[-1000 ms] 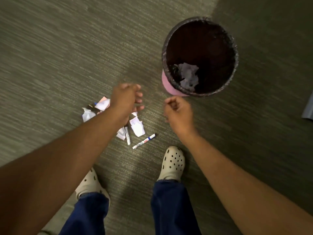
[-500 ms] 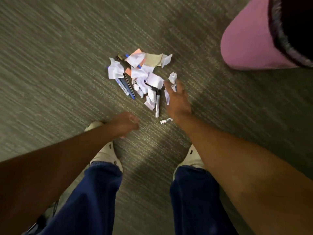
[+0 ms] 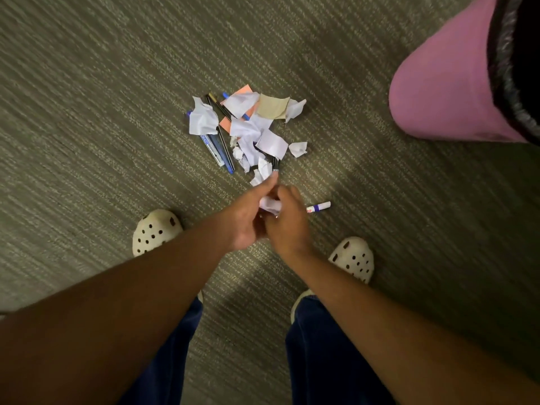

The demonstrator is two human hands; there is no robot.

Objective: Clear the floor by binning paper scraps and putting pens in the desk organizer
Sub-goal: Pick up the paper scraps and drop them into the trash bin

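A pile of white, orange and tan paper scraps (image 3: 257,127) lies on the carpet with several pens (image 3: 217,147) mixed into it. A white marker with a purple band (image 3: 318,206) lies apart, just right of my hands. My left hand (image 3: 248,217) and my right hand (image 3: 287,220) meet just below the pile, and a crumpled white scrap (image 3: 270,204) sits between them. My right hand's fingers curl round that scrap. My left hand touches it with its thumb stretched toward the pile. The pink bin (image 3: 450,92) with a black liner stands at the upper right.
Grey-green carpet (image 3: 87,112) covers the whole floor. My two feet in cream perforated clogs (image 3: 155,229) stand below the pile, one on each side of my hands. No desk organizer is in view.
My right hand has drawn back from the pile's right edge with a white scrap. My left hand has moved right and up to meet it. The view sits closer to the floor.
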